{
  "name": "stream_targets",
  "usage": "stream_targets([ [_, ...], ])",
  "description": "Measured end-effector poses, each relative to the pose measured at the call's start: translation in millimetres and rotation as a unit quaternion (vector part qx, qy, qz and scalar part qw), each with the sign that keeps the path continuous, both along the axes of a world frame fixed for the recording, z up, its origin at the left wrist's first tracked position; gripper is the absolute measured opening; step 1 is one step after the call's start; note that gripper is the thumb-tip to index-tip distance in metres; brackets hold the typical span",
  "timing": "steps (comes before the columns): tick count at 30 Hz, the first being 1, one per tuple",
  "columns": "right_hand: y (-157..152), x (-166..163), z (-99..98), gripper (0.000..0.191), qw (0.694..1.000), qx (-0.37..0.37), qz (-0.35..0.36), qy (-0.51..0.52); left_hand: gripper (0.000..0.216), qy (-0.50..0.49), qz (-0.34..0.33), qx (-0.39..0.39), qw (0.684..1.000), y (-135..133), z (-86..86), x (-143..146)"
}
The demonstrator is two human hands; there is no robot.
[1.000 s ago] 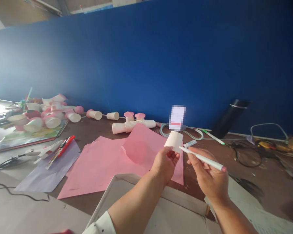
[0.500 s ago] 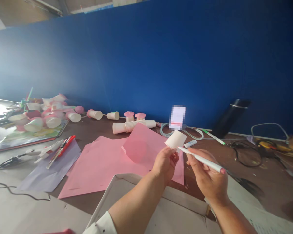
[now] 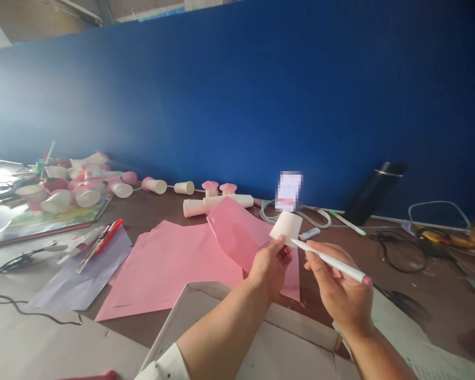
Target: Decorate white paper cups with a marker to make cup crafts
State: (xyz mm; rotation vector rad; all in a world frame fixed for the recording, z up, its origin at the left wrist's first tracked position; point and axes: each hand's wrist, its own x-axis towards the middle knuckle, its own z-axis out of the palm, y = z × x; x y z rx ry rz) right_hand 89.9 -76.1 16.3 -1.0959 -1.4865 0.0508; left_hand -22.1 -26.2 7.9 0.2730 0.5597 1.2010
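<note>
A white paper cup (image 3: pixel 287 226) is pinched by its lower edge in my left hand (image 3: pixel 269 264), held above the table. My right hand (image 3: pixel 340 285) grips a white marker (image 3: pixel 336 265) with a pink end. The marker's tip meets or nearly meets the lower right side of the cup; I cannot tell if it touches. Beneath my hands lie sheets of pink paper (image 3: pixel 178 269), one of them curled up behind my left wrist. A loose white pen cap (image 3: pixel 310 234) rests just behind the cup.
A white carton (image 3: pixel 206 301) sits at the front under my forearms. To the left are a utility knife (image 3: pixel 103 244), a glue gun (image 3: pixel 81 245) and a pile of pink-and-white cups (image 3: pixel 87 196). Stacked paper cups (image 3: pixel 193 208), a phone (image 3: pixel 288 191) and a black bottle (image 3: pixel 374 195) line the blue partition.
The cup has turned slightly in my left hand and its side faces me more. My right hand with the marker has shifted a little to the right. The curled pink sheet has changed shape.
</note>
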Motion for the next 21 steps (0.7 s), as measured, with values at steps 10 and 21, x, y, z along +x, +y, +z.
stream_targets([
  [10, 0.1, 2.8, -1.6, 0.023, 1.000, -0.010, -0.002, 0.012, 0.020, 0.065, 0.022, 0.065, 0.996, -1.5, 0.1, 1.9],
  [21, -1.0, 1.5, 1.5, 0.022, 1.000, -0.011, -0.004, 0.016, 0.020, 0.111, 0.027, 0.041, 0.993, -1.7, -4.5, 5.7],
])
